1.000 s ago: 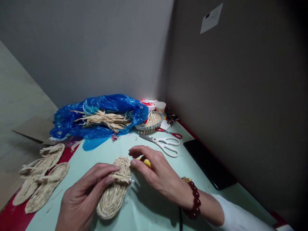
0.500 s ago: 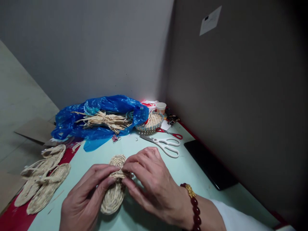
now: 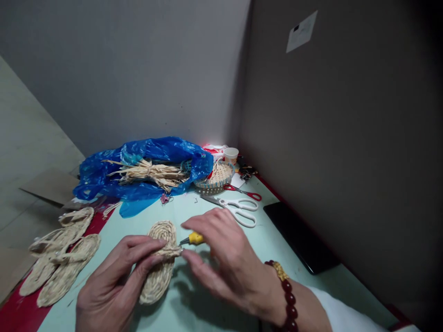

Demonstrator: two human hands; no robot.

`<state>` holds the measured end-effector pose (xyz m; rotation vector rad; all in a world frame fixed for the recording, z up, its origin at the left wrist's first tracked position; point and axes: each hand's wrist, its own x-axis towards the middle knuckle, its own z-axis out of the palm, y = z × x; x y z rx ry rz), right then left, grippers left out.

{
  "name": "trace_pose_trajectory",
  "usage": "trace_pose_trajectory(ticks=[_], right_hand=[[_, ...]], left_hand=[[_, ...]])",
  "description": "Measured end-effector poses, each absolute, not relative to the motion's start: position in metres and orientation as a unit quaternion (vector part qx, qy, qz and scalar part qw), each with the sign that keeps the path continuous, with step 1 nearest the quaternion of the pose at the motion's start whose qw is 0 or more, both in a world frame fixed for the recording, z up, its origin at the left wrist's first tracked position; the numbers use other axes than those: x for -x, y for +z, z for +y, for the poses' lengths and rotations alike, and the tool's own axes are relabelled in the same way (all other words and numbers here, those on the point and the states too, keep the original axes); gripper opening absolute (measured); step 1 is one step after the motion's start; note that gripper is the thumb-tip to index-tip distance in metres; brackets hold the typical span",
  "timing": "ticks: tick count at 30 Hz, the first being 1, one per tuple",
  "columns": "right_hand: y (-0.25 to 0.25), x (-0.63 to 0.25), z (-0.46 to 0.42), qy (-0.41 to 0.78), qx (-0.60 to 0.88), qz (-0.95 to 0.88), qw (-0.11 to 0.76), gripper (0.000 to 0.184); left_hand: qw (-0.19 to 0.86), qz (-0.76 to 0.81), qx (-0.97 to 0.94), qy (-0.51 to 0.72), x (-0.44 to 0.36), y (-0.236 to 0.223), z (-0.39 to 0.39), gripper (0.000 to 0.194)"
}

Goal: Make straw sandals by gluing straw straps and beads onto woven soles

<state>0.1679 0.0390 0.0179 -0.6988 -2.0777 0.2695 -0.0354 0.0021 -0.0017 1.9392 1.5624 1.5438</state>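
A small woven straw sandal (image 3: 158, 267) lies on the pale green table (image 3: 221, 304) in front of me. My left hand (image 3: 114, 286) pinches the sandal's strap from the left, thumb and fingers closed on it. On the sandal's right, my right hand (image 3: 224, 263) has thumb and forefinger drawn together at the strap's end, where a tiny pale bead-like bit shows; I cannot make out what they hold. A yellow-handled tool (image 3: 192, 239) lies on the table under the right fingers, its metal tip pointing at the strap. A dark red bead bracelet (image 3: 287, 295) circles my right wrist.
Several finished straw sandals (image 3: 55, 258) lie at the table's left edge. Behind them a blue plastic bag (image 3: 145, 170) holds straw bundles. A woven basket (image 3: 217, 176), white scissors (image 3: 235, 208), red scissors (image 3: 244, 190), a paper cup (image 3: 231, 154) and a black phone (image 3: 300, 235) fill the back right.
My right hand first moved over the strap and covered the yellow tool, then drew back right, uncovering it. The sandal shifted slightly left and turned under my left hand.
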Motion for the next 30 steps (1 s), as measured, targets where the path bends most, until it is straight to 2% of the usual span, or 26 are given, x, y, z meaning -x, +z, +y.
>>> trace_pose_trajectory(ticks=[2,5,7,12,19,24,27,30], right_hand=[[0.020,-0.183,0.045,0.125,0.362,-0.831,0.404,0.023],[0.015,-0.204,0.051,0.149,0.485,-0.827,0.241,0.027],[0.006,-0.211,0.050,0.158,0.514,-0.826,0.169,0.033],[-0.016,-0.205,0.039,0.179,0.543,-0.812,0.113,0.023],[-0.022,-0.200,0.041,0.242,0.585,-0.761,0.144,0.008],[-0.023,-0.207,0.053,0.359,0.575,-0.707,0.202,0.024],[-0.015,-0.211,0.052,0.503,0.515,-0.620,0.312,0.035],[0.000,-0.214,0.044,0.607,0.454,-0.500,0.418,0.033]], left_hand=[[0.083,0.539,-0.661,0.515,0.039,0.000,0.004,0.016],[0.047,0.555,-0.653,0.513,0.046,0.001,0.008,0.016],[0.028,0.557,-0.643,0.525,0.050,0.001,0.009,0.016],[0.017,0.570,-0.613,0.547,0.052,0.002,0.007,0.013],[0.048,0.554,-0.630,0.543,0.056,0.011,0.006,0.011],[0.076,0.536,-0.619,0.569,0.063,0.011,0.004,0.012],[0.094,0.521,-0.618,0.582,0.064,0.010,0.003,0.010],[0.104,0.525,-0.607,0.587,0.064,0.011,0.004,0.008]])
